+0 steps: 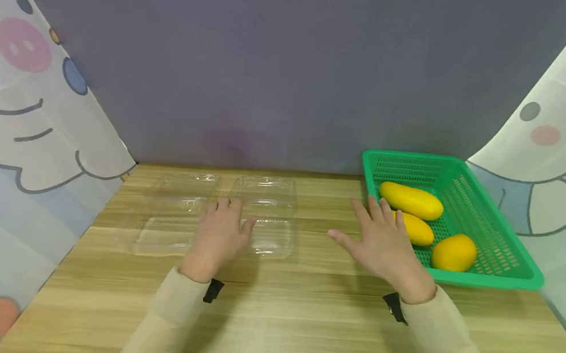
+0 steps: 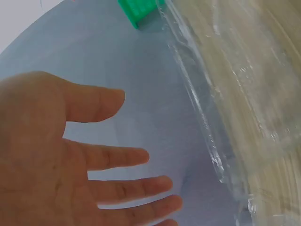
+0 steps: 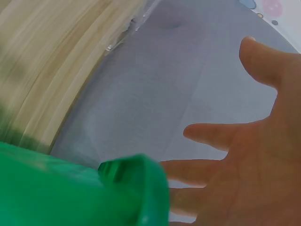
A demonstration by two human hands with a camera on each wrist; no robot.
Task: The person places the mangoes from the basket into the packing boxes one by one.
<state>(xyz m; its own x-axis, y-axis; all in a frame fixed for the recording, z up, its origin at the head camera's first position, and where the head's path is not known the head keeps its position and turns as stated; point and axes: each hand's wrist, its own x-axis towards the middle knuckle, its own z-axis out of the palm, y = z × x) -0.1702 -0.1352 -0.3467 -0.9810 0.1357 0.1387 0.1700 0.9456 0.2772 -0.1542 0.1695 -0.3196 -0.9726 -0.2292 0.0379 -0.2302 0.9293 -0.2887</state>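
My left hand (image 1: 221,235) is held palm down with its fingers straight, over two clear plastic clamshell boxes. The left box (image 1: 165,232) and the right box (image 1: 272,236) both lie opened out on the table; in the left wrist view, clear plastic (image 2: 244,89) runs alongside the spread fingers. My right hand (image 1: 384,246), fingers apart, overlaps the left side of a green plastic basket (image 1: 505,226). Inside lie two long yellow fruits, one at the back (image 1: 410,201) and one (image 1: 419,231) partly hidden by my fingers, and a rounder orange-yellow fruit (image 1: 454,252). Neither hand holds anything.
A wood-grain table (image 1: 277,325) carries the boxes and basket. Behind it rises a grey panel (image 1: 294,74). Cartoon-printed sheets hang on the left (image 1: 19,172) and right (image 1: 560,148), the right one close beside the basket.
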